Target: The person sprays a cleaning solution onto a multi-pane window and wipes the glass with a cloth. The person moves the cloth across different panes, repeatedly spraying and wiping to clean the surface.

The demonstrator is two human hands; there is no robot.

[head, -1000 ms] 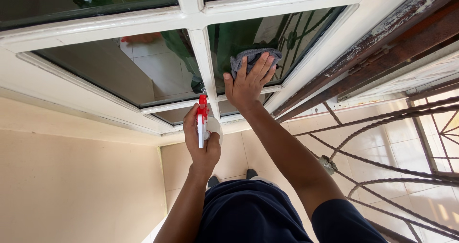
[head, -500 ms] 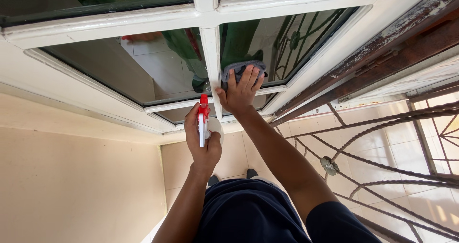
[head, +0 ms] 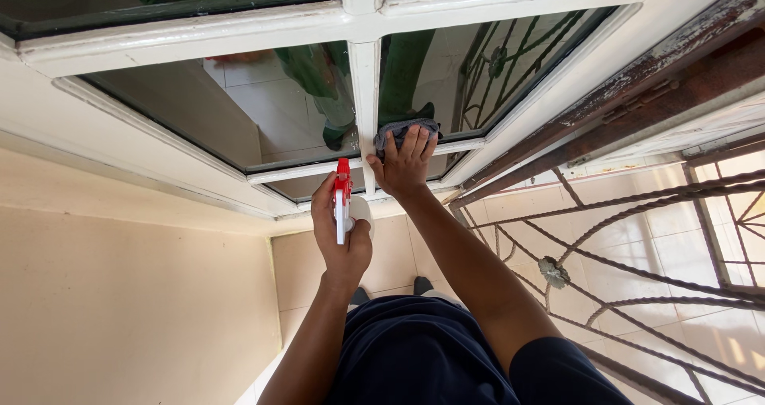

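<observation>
At frame centre, the right hand (head: 405,168) pressed a grey cloth (head: 402,130) flat against the window pane (head: 470,62); the left hand (head: 339,233) had its grip closed around a red-topped spray bottle (head: 343,200).

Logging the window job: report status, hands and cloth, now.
Left hand gripping red-and-white spray bottle. Right hand flat on grey cloth, low on the pane. Nothing in the way.

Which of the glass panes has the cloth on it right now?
The lower right pane, right of the white centre bar. The right hand presses the grey cloth on its bottom corner; the lower left pane is untouched, and the left hand holds the spray bottle.
</observation>
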